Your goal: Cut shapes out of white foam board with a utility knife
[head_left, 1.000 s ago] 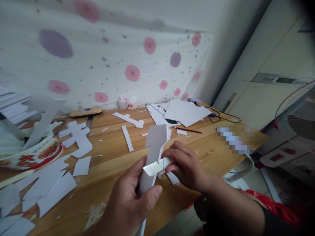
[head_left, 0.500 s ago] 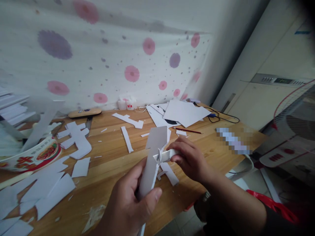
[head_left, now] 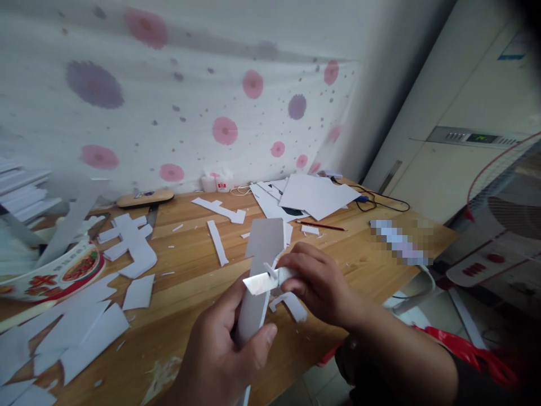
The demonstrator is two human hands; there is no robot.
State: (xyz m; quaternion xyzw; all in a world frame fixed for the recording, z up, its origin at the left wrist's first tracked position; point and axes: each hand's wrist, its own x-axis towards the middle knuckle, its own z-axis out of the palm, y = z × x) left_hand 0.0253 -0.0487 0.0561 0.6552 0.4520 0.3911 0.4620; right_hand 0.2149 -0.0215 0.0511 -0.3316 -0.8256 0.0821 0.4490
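My left hand (head_left: pixel 224 352) is closed round the lower part of a long white card strip (head_left: pixel 261 265) and holds it upright above the wooden table (head_left: pixel 190 265). My right hand (head_left: pixel 315 282) grips a white-handled utility knife (head_left: pixel 264 281). Its bare blade lies across the strip at mid-height and points left. A small sliver of card curls up where the blade meets the strip's right edge. A cut-off scrap (head_left: pixel 291 304) lies on the table just under my right hand.
Several white card offcuts (head_left: pixel 131 248) litter the left and middle of the table. A stack of sheets (head_left: pixel 316 194) and a red pencil (head_left: pixel 321 224) lie at the back right. A printed bowl (head_left: pixel 54 273) is at the left, glue bottles (head_left: pixel 220 180) by the wall, a fan (head_left: pixel 507 203) at right.
The knife blade went from across the strip back to its right edge, then out across the strip again. The view shifted slightly; my left hand kept its hold.
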